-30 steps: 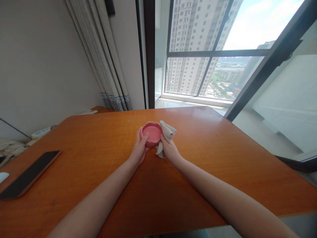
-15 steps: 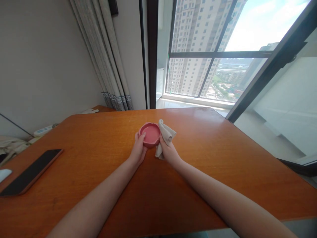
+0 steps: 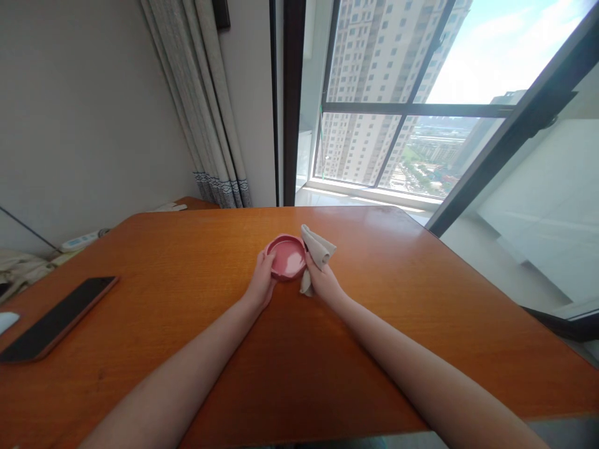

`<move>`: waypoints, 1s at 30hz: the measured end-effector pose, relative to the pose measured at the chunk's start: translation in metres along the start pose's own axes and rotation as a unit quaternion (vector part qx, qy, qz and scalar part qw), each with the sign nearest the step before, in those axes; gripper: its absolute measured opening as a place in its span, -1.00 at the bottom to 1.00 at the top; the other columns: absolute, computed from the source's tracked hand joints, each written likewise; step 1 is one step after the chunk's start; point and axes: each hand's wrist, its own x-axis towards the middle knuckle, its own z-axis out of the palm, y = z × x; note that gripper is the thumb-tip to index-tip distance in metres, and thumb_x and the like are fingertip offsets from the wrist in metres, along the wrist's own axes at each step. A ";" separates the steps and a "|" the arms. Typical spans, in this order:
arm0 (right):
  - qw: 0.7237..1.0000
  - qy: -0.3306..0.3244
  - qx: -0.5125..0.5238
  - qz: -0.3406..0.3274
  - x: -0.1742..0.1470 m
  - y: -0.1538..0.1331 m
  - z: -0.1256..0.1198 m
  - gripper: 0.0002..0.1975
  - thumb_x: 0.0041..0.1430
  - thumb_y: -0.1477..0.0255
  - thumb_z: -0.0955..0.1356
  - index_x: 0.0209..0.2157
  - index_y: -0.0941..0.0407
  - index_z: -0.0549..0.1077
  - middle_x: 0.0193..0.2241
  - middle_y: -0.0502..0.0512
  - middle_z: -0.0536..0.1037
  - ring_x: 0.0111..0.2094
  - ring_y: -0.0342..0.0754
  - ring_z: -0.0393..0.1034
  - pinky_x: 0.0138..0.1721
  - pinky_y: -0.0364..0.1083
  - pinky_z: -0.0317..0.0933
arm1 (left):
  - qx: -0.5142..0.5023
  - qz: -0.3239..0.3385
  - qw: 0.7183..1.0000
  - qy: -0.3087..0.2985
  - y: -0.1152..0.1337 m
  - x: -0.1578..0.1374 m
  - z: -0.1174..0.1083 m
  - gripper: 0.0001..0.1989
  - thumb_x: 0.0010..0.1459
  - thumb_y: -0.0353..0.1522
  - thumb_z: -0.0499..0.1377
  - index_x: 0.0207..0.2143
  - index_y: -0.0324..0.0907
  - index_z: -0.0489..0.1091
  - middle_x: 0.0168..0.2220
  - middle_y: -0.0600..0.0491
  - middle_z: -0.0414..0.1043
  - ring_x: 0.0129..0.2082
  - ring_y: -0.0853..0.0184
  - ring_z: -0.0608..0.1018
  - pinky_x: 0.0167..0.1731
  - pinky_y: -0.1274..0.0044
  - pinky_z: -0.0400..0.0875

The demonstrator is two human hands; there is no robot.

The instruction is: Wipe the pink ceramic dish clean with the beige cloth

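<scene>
A shallow pink dish (image 3: pixel 287 257) with a raised rim is held above the middle of the table, its inside tilted up and catching light. My left hand (image 3: pixel 261 277) grips the dish at its left side, thumb over the rim and fingers underneath. At the opposite side, my right hand (image 3: pixel 322 280) is closed around a pale grey-beige cloth (image 3: pixel 319 245), which touches the dish's right rim. The cloth's folds stick up above the hand, and a corner hangs below. Some right fingers are hidden behind the dish and cloth.
The brown wooden table (image 3: pixel 187 249) spans the view. On its left lies a dark flat slab with a pinkish edge (image 3: pixel 56 321), beside a white object (image 3: pixel 7 321). A power strip (image 3: pixel 79 242) is at the far left edge. Curtain (image 3: pixel 210 137) and window (image 3: pixel 365 149) stand beyond.
The dish has tilted slightly, so a bright reflection shows inside it. Both hands, with dish and cloth, sit slightly farther right in view. The camera view has shifted a little.
</scene>
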 end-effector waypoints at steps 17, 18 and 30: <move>0.997 -0.005 -0.069 -0.036 -0.008 0.004 0.009 -0.46 0.15 0.14 0.25 0.11 0.09 0.31 0.13 0.14 0.33 0.22 0.03 0.09 0.28 0.07 -0.18 | 0.040 0.058 0.997 0.023 -0.007 0.008 -0.007 -0.67 0.08 -0.21 0.14 -0.14 -0.18 0.34 -0.10 0.00 0.40 -0.07 0.30 0.43 -0.03 0.46 0.31; 0.997 0.012 -0.070 -0.016 -0.013 0.006 0.014 -0.45 0.14 0.12 0.26 0.11 0.10 0.30 0.12 0.16 0.34 0.22 0.03 0.07 0.28 0.08 -0.18 | 0.020 0.061 0.997 0.035 -0.006 0.007 -0.006 -0.66 0.09 -0.19 0.14 -0.12 -0.16 0.33 -0.07 0.00 0.38 -0.06 0.31 0.42 -0.04 0.47 0.32; 0.998 0.016 0.017 0.060 0.011 0.003 -0.012 -0.52 0.09 0.16 0.31 0.02 0.07 0.39 0.05 0.06 0.43 0.11 0.03 0.27 0.19 0.03 0.05 | 0.049 -0.032 0.998 -0.006 -0.003 -0.004 -0.001 -0.64 0.01 -0.22 0.20 -0.12 -0.12 0.33 -0.18 0.04 0.42 -0.22 0.30 0.48 -0.33 0.49 0.45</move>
